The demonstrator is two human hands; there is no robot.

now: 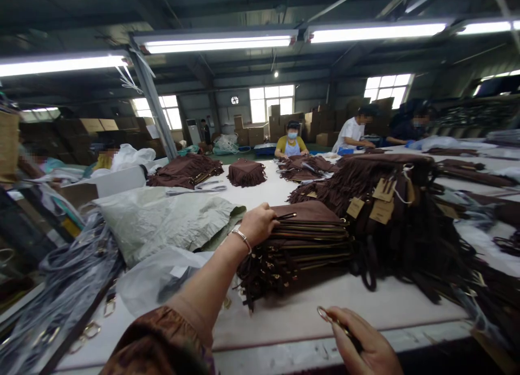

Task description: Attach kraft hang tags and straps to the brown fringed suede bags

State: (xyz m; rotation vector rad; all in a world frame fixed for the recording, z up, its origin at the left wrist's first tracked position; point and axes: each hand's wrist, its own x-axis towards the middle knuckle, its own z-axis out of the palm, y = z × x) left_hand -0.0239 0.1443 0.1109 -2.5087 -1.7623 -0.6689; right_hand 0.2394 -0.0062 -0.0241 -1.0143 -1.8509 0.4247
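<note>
Stacked pouches [311,231], contents hidden, left fingers [267,217] gripping one, right fingers [339,316] holding ring [320,311]

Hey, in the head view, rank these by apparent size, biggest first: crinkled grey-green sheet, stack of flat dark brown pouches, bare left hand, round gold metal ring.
1. Stack of pouches and grey-green sheet: too alike to rank
2. Left hand
3. Gold metal ring, clearly smallest

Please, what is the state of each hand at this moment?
Left hand: closed, pinching a thin dark strip.
Right hand: closed, holding a gold-coloured metal ring.
</note>
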